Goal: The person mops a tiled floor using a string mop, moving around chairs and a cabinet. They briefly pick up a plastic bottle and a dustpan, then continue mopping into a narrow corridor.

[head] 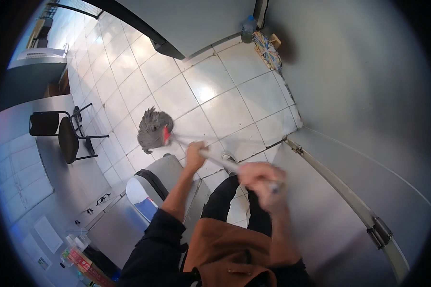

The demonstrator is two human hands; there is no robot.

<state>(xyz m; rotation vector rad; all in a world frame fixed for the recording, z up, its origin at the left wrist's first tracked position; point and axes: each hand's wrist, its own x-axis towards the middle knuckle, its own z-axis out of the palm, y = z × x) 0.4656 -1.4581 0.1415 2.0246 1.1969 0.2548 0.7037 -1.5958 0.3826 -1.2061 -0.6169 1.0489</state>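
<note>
A string mop with a grey yarn head (152, 125) rests on the white tile floor (222, 104), ahead and to the left of me. Its red clamp (166, 135) joins a pale handle (219, 160) that slopes back toward my body. Partway down this handle, my left hand (196, 156) is closed around it. My right hand (264, 183), blurred, grips the handle near its upper end in front of my waist.
A folding chair (68, 140) stands to the left. Close by my left arm is a white rounded appliance (136, 192). At the far corner are a large water bottle (249, 28) and a colourful wheel (268, 50). A metal door frame (334, 175) runs along the right.
</note>
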